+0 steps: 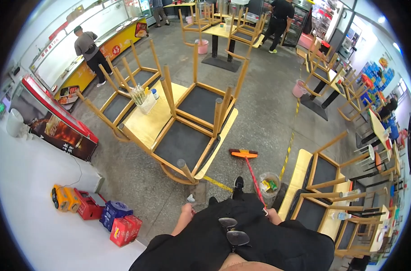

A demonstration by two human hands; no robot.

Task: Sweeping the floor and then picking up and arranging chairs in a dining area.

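My right hand (273, 216) grips the top of the red handle (253, 178) of a push broom. The broom's orange head with brown bristles (243, 153) rests on the grey floor ahead of me. On my other side, my left hand (188, 210) hangs low with its fingers curled; whether they hold anything is hidden. A crumpled white scrap (190, 197) shows just beyond that hand, seemingly on the floor. Beside the broom handle stands a waste bin with a clear liner (269, 194), holding yellow and green wrappers.
Upturned chairs (183, 145) rest on a wooden table (141, 123) ahead, beside a chopstick holder (147, 103). More chairs (312, 213) top the right-hand table (298, 169). Drink packs (125, 230) line the left wall. One person (90, 50) stands at a counter, another (280, 20) farther back.
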